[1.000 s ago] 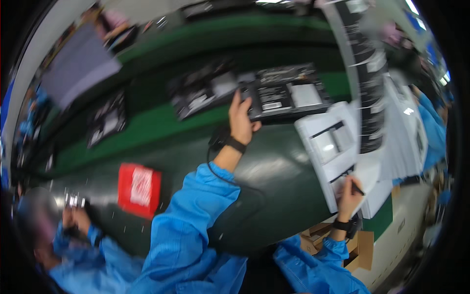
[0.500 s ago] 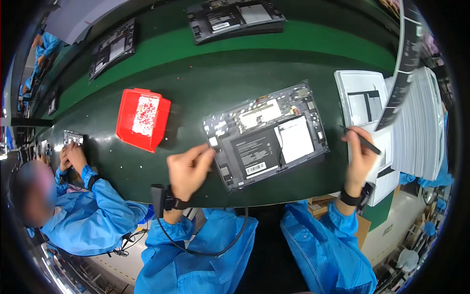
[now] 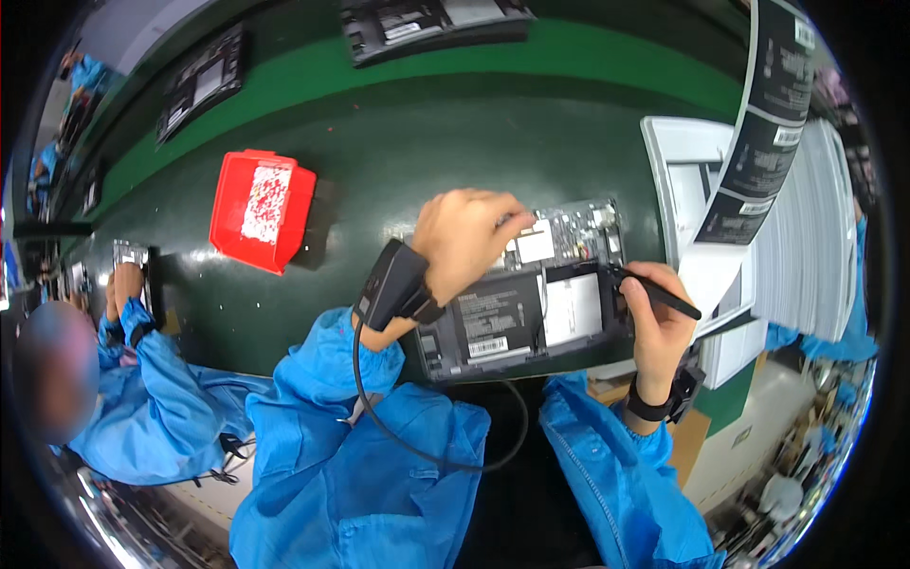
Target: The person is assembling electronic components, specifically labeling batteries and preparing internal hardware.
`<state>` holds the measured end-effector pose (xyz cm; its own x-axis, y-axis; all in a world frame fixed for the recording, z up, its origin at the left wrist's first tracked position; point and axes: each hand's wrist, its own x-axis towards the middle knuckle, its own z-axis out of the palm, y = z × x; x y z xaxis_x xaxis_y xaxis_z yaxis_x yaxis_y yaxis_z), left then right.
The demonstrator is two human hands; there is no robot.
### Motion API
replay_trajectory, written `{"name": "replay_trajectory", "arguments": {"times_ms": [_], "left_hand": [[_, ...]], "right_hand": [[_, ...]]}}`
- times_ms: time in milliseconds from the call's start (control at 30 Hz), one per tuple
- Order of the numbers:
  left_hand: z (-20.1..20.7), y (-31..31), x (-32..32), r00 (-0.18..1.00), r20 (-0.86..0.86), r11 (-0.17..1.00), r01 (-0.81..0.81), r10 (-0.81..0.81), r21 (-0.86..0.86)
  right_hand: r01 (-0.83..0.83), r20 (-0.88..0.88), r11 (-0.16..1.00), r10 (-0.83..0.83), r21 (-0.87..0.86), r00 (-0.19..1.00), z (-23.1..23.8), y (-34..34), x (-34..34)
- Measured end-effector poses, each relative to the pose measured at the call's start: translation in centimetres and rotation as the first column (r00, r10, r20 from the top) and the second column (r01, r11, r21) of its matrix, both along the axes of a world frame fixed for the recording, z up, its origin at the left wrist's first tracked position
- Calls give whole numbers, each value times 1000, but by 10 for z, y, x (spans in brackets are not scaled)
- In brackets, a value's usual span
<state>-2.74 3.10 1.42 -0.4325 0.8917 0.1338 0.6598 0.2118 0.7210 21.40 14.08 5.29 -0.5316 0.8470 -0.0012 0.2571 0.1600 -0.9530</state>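
Observation:
An opened tablet (image 3: 502,313) lies on the bench in front of me, with its black labelled battery, a white panel and a circuit board exposed. My left hand (image 3: 464,245) is over its upper left part and hides some of the board. The fingers there are bent and drawn together; anything between them is hidden. In my right hand (image 3: 659,327), pinched by thumb and fingers, is a pair of black tweezers (image 3: 664,296). Its tip points left and reaches the tablet's right edge, near the white panel.
A red bin (image 3: 294,213) holding small white bits stands on the left. More opened tablets (image 3: 431,24) lie along the far side. To the right are a white tray (image 3: 664,142), a hanging strip of black labels (image 3: 758,142) and a stack of white sheets (image 3: 806,256). A co-worker (image 3: 142,379) sits at left.
My left hand has moved from the tablet's left edge up and right over the board. My right hand has brought the tweezers left to the tablet, which now lies straighter.

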Motion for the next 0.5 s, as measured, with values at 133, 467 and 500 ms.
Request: {"name": "replay_trajectory", "arguments": {"times_ms": [133, 467, 500], "left_hand": [[2, -15, 27, 986, -2, 982, 165, -166, 86], [-7, -22, 24, 959, -180, 930, 262, -220, 258], [-4, -23, 22, 944, -217, 929, 296, -249, 221]], "right_hand": [[-65, -88, 995, 59, -70, 994, 9, -17, -16], [-98, -127, 991, 87, -87, 988, -31, -23, -38], [-99, -117, 992, 90, -78, 989, -31, -23, -37]]}}
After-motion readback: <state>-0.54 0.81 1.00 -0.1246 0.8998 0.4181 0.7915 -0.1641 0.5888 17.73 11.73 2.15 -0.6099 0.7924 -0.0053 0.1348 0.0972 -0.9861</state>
